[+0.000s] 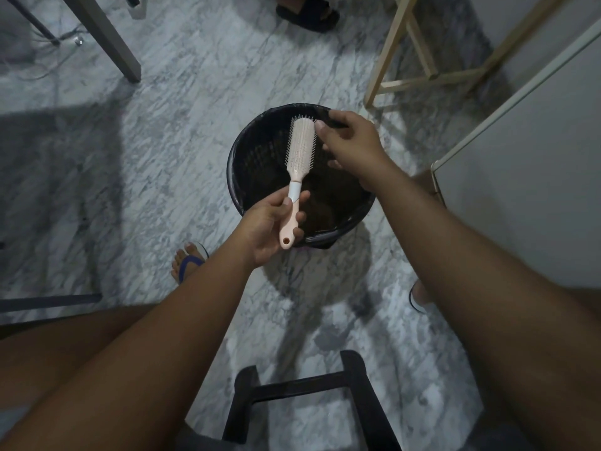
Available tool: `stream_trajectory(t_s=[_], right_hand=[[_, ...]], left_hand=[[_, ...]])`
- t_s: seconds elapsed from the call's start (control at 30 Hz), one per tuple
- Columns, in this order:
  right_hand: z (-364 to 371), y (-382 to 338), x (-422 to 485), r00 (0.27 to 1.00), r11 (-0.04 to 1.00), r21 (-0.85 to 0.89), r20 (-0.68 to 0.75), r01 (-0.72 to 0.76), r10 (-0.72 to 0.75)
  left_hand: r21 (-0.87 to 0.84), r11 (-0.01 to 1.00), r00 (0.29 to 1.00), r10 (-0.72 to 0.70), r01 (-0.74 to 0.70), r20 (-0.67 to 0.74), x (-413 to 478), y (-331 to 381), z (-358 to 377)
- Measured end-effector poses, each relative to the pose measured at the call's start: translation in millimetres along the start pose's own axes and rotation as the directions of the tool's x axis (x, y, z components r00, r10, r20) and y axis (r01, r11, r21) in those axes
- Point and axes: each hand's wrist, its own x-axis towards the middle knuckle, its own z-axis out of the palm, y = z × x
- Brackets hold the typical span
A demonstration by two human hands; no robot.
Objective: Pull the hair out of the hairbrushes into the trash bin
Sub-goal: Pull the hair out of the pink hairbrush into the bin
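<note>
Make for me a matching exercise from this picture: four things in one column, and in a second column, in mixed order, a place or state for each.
Column one
1 hairbrush
2 trash bin
3 left hand
4 right hand

Column two
a black, stands on the floor
b beside the bristles of the brush head
c pink and white, held above the bin
d grips the brush handle

Pairs: 1-c, 2-a, 3-d, 4-b

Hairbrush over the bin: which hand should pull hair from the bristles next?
Probably the right. The right hand sits beside the bristles of the hairbrush above the trash bin, while the left hand grips the handle.
</note>
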Motion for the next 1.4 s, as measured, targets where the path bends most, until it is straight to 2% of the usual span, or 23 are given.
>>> stream_trajectory(t_s=[0.2, 0.3, 0.37, 0.43, 0.5, 0.53, 0.6, 0.67, 0.7, 0.83, 0.97, 1.1, 1.17, 1.2, 1.3, 1.4], right_hand=[[11, -2, 11, 0.954, 0.952, -0.227, -0.173, 0.203, -0.245], [10, -3, 15, 0.945, 0.930, -0.298, -0.173, 0.217, -0.277], [9, -6, 15, 0.939, 0.935, -0.280, -0.201, 0.217, -0.278], [5, -11, 16, 0.902, 0.947, -0.217, -0.314, 0.237, -0.298], [-2, -13, 15, 0.867, 0.945, -0.226, -0.391, 0.236, -0.310], [-5, -10, 16, 0.887, 0.938, -0.273, -0.350, 0.212, -0.302], [-8, -1, 14, 0.969, 0.876, -0.458, -0.106, 0.152, -0.224], [-3, 9, 9, 0.986, 0.773, -0.612, 0.118, 0.166, -0.118], [1, 12, 9, 0.982, 0.748, -0.637, 0.155, 0.184, -0.110], [8, 9, 12, 0.945, 0.747, -0.580, 0.180, 0.327, -0.274], [-2, 10, 20, 0.956, 0.812, -0.524, 0.011, 0.256, -0.294], [-8, 19, 22, 0.966, 0.892, -0.430, -0.138, 0.139, -0.217], [-2, 18, 16, 0.985, 0.946, -0.314, -0.124, 0.080, -0.124], [2, 14, 10, 0.995, 0.958, -0.280, -0.062, 0.057, -0.077], [8, 9, 3, 0.990, 0.931, -0.342, 0.096, 0.132, -0.105], [7, 1, 10, 0.981, 0.937, -0.308, -0.051, 0.164, -0.189]], left_hand=[[0.040, 0.999, 0.999, -0.010, 0.008, 0.053, 1, 2, 6], [-0.018, 1.000, 0.998, -0.023, 0.024, 0.051, 1, 2, 8], [-0.074, 0.997, 0.999, -0.021, 0.023, 0.024, 2, 0, 8], [-0.106, 0.994, 1.000, -0.012, 0.011, -0.006, 3, -1, 4], [-0.115, 0.993, 1.000, -0.005, 0.002, -0.021, 4, 0, 0], [-0.116, 0.993, 1.000, -0.002, -0.001, -0.022, 4, 0, -1], [-0.111, 0.994, 1.000, 0.000, -0.002, -0.022, 4, 1, -2], [-0.101, 0.995, 1.000, -0.012, 0.010, -0.019, 4, 1, 0], [-0.096, 0.995, 1.000, -0.022, 0.020, -0.014, 5, 1, 2], [-0.075, 0.995, 0.998, -0.059, 0.061, 0.023, 4, 1, 9], [-0.067, 0.995, 0.997, -0.070, 0.072, 0.027, 2, 0, 8], [-0.077, 0.996, 0.998, -0.054, 0.055, 0.011, 2, -2, 4], [-0.058, 0.997, 0.999, -0.052, 0.052, 0.009, 1, -2, 5], [-0.044, 0.997, 0.998, -0.056, 0.057, 0.015, 1, -2, 7], [0.020, 0.997, 0.995, -0.081, 0.080, 0.057, -2, -4, 11], [0.060, 0.996, 0.994, -0.074, 0.069, 0.077, -4, -5, 8]])
